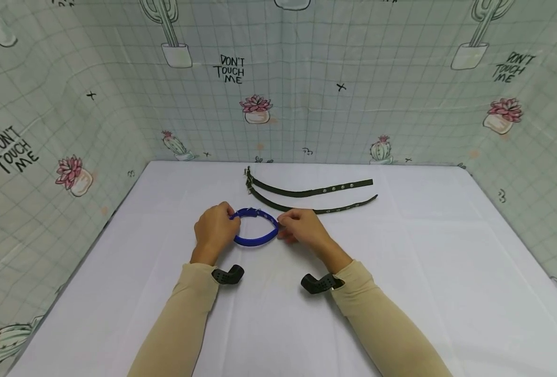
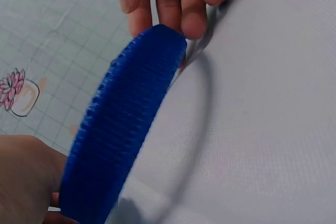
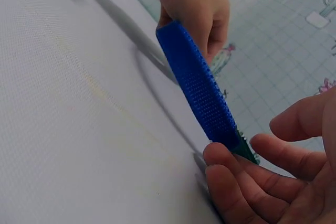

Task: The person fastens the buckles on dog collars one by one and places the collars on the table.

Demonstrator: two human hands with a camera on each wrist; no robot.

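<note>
A blue collar, closed into a loop with a buckle at its far side, is held up above the white table. My left hand grips the loop's left side; the left wrist view shows the strap coming out of that hand. At the loop's right side is my right hand. In the right wrist view the fingers of that hand touch or nearly touch the strap, loosely bent, while the thumb stands apart from it.
Two dark green collars lie stretched out behind the hands, the far one and the near one, their buckles at the left. The right hand overlaps part of the near one. A patterned cloth hangs behind the table.
</note>
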